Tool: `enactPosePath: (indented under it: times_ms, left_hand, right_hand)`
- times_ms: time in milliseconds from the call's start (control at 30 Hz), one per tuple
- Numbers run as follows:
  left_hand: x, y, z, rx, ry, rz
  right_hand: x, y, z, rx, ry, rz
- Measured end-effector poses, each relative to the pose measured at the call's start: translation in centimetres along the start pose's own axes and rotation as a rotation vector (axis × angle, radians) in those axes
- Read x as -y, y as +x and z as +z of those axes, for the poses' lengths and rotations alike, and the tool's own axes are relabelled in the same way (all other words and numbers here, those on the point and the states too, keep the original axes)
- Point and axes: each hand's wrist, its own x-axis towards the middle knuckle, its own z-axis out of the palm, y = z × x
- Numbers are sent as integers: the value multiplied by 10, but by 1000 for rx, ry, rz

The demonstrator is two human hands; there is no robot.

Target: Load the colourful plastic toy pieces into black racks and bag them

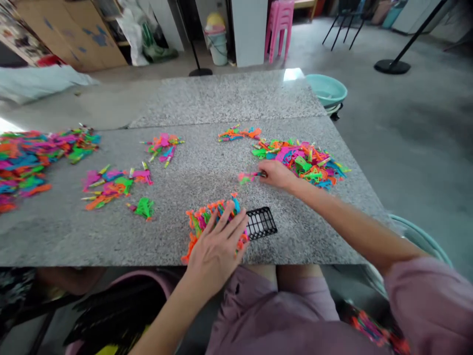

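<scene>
My left hand (219, 241) lies flat, fingers spread, over a block of bright plastic toy pieces (199, 219) set in rows. The pieces sit in a black plastic grid rack (261, 223), whose right end shows bare cells. My right hand (275, 173) is closed in a pinch on a small plastic toy piece (248, 177) in pink and green, blurred by motion. It is held just above the table, at the left edge of a mixed pile of plastic toy pieces (305, 160). The rack's left part is hidden under the pieces and my left hand.
Loose clusters of similar pieces (111, 185) and a large heap (29, 162) lie on the speckled stone table (177, 182) to the left. Below the front edge stands a pink tub (162, 278) with black items. A turquoise basin (325, 88) is beyond the right edge.
</scene>
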Motion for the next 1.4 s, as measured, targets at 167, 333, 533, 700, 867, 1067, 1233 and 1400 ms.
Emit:
enactPosePath:
  times_ms: [167,333,533,700,867,1067,1233,1400]
  left_hand:
    - [-3,4,-2,32,-34,-41]
    - [-6,5,-4,47,-14,-48]
    - [-6,5,-1,54,0,-65]
    - [-9,8,0,48,10,-109]
    - [-11,7,0,32,9,-123]
    - [-10,5,0,25,-2,-126]
    - [-9,5,0,37,21,-105]
    - [-7,4,2,27,45,-92]
  right_hand:
    - [43,-105,38,-26,395,220]
    - [93,-146,72,-14,735,240]
    - [103,-132,57,24,407,268]
    - [107,-122,53,105,313,217]
    - [107,-116,58,93,307,193]
    - [109,-123,59,81,333,162]
    - [108,-130,55,28,173,6]
    - [86,-124,62,36,233,-270]
